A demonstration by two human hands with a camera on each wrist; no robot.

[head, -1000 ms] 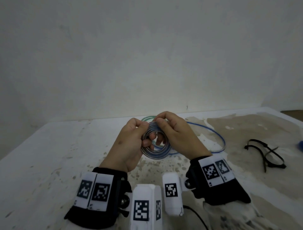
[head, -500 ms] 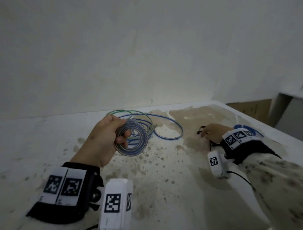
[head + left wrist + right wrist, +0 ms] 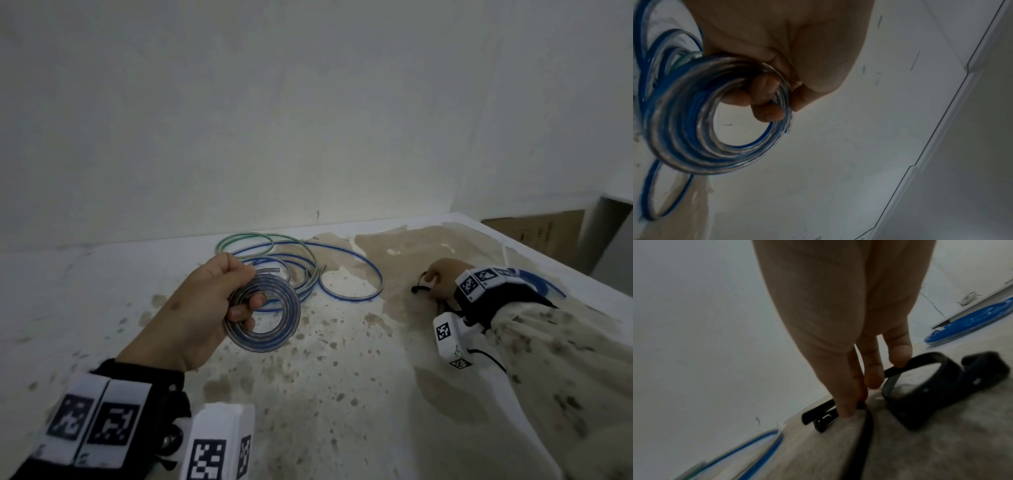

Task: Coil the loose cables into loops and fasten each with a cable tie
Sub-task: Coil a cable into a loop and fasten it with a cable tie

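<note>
My left hand (image 3: 239, 294) grips a small tight coil of clear blue-striped cable (image 3: 274, 339) and holds it up above the table; in the left wrist view my fingers (image 3: 766, 97) curl through the coil (image 3: 684, 138). Behind it, loose blue-striped and green cables (image 3: 308, 263) lie in wide loops on the table. My right hand (image 3: 433, 277) is down on the table at the right. In the right wrist view, that hand (image 3: 859, 395) pinches a black cable tie (image 3: 865, 426) between thumb and forefinger. More black ties (image 3: 941, 363) lie looped beside it.
The white, stained table (image 3: 342, 411) meets a plain wall at the back. A blue coiled cable (image 3: 544, 284) lies behind my right wrist near the table's right edge. A cardboard box (image 3: 534, 233) stands beyond that edge.
My right hand has let go of the coil and moved right to the black ties. The left hand alone now holds the coil. The head view has swung to the right.
</note>
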